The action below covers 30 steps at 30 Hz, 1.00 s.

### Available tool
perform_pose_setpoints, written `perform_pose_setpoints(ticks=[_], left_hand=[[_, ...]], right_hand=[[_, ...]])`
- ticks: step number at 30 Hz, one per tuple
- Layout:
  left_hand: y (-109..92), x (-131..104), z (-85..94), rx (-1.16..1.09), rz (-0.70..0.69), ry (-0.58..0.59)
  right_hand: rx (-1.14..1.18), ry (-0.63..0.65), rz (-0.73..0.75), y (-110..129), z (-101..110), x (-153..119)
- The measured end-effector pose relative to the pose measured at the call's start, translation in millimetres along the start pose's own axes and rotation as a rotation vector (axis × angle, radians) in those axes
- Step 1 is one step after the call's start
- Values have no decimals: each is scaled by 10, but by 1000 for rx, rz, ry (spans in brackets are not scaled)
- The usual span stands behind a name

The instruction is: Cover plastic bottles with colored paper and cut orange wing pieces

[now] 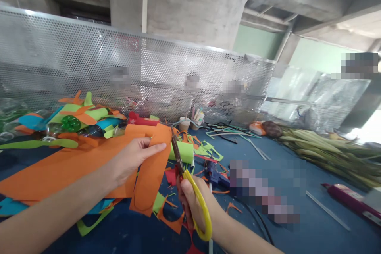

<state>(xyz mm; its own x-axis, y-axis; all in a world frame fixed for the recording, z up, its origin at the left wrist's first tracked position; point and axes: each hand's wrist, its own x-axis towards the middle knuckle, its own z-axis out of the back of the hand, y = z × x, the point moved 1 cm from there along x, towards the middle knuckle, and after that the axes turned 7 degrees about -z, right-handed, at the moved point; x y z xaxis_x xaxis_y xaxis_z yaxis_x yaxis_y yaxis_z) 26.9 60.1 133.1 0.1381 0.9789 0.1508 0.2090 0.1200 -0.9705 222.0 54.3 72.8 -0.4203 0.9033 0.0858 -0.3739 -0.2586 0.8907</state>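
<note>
My left hand [138, 154] pinches the upper part of an orange paper strip [150, 178], thumb on top. A curved line shows near the strip's lower end. My right hand [196, 198] grips yellow-handled scissors [200, 206], its fingers through the handles. The scissors' blades point up and away, beside the right edge of the strip near its top. Under my left forearm lies a larger orange sheet [74, 166]. A green paper roll [184, 152] sits behind the scissors.
Paper scraps [172, 218] and a blue glue gun [217, 176] lie on the blue table [297, 178]. Bottles with paper shapes [80, 115] stand left. Cups of pens [198, 121], dried husks [324, 154] and a purple tube [351, 198] are farther out. Beyond the perforated screen [178, 71] are people.
</note>
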Motion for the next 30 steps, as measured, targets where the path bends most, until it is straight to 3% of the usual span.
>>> perform_pose_setpoints(ticks=[13, 19, 24, 30], left_hand=[[0, 4, 11, 32, 15, 0], [-12, 21, 68, 112, -24, -73], [-59, 34, 103, 100, 10, -43], [-86, 34, 130, 151, 8, -37]], right_hand=[[-14, -16, 9, -13, -2, 3], [13, -8, -39, 0, -4, -31], [67, 14, -131, -43, -41, -65], [46, 16, -105, -35, -36, -47]])
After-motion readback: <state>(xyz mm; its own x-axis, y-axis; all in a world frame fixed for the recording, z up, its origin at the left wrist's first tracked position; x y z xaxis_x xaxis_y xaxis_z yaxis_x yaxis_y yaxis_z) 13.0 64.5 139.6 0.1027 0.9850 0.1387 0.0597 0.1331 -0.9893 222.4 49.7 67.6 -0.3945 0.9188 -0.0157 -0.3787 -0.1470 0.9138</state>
